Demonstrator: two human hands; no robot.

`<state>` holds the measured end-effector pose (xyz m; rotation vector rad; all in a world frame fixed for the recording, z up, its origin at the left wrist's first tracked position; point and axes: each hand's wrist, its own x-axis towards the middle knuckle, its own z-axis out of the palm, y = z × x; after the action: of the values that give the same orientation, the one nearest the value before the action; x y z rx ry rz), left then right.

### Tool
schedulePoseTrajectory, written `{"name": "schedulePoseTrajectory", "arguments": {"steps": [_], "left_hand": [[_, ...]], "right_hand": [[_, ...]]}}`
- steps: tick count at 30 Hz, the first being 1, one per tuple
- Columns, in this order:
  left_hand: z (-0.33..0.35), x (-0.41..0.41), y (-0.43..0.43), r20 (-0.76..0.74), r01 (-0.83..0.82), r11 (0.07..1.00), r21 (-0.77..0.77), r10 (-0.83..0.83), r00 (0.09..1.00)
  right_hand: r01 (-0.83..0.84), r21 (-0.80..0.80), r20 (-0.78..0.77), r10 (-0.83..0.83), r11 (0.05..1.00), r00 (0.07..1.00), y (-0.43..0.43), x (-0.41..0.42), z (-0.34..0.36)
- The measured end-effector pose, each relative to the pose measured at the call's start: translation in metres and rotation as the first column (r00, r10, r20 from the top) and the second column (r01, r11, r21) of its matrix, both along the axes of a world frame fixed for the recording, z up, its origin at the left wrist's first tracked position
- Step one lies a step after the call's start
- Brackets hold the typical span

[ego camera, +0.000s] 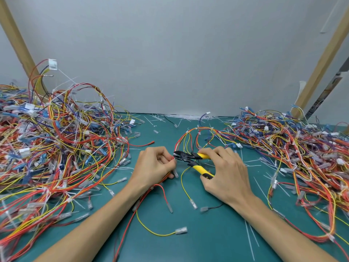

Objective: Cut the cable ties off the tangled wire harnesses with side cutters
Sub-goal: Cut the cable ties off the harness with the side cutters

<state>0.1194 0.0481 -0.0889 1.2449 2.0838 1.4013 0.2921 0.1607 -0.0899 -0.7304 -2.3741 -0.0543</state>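
A person's left hand (153, 165) pinches a bundle of red and yellow leads from a wire harness (196, 134) at the middle of the table (217, 235), fingers curled tight around the wires. The right hand (224, 173) grips the yellow-and-black handles of the side cutters (190, 160); the handles are spread apart and the black head points left, right up against the left fingertips. Whether the blades are around a tie cannot be made out.

The harness arcs away from the hands towards the back of the green table, and its loose ends with clear terminal sleeves trail forward between the forearms. A large tangled pile (56, 140) of red, yellow, orange and blue harnesses sits to the left, and a second pile (302, 148) to the right. White cable ties (188, 116) and offcuts lie scattered along the table's far edge, against a grey wall (170, 53) flanked by two slanting wooden posts (17, 40).
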Motion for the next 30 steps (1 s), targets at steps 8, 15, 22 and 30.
{"name": "schedulePoseTrajectory", "arguments": {"steps": [8, 15, 22, 30], "left_hand": [[-0.0015, -0.0003, 0.0011, -0.030, -0.040, 0.999, -0.009, 0.039, 0.999], [-0.0027, -0.0017, 0.0023, -0.029, -0.035, 0.999, -0.020, 0.035, 0.999], [-0.0022, -0.0019, 0.0021, -0.023, -0.028, 0.999, -0.031, 0.027, 0.999], [-0.0009, -0.0030, 0.0014, -0.009, -0.024, 0.999, -0.047, 0.024, 1.000]], "right_hand": [[-0.011, 0.029, -0.008, 0.011, 1.000, 1.000, -0.0021, -0.0013, 0.0007], [-0.007, 0.109, -0.019, 0.009, 0.994, 1.000, 0.0001, -0.0017, 0.0014], [0.011, 0.172, -0.016, -0.008, 0.985, 1.000, 0.0004, -0.0014, 0.0024], [0.004, 0.176, 0.012, -0.007, 0.984, 1.000, -0.0019, -0.0029, 0.0039]]}}
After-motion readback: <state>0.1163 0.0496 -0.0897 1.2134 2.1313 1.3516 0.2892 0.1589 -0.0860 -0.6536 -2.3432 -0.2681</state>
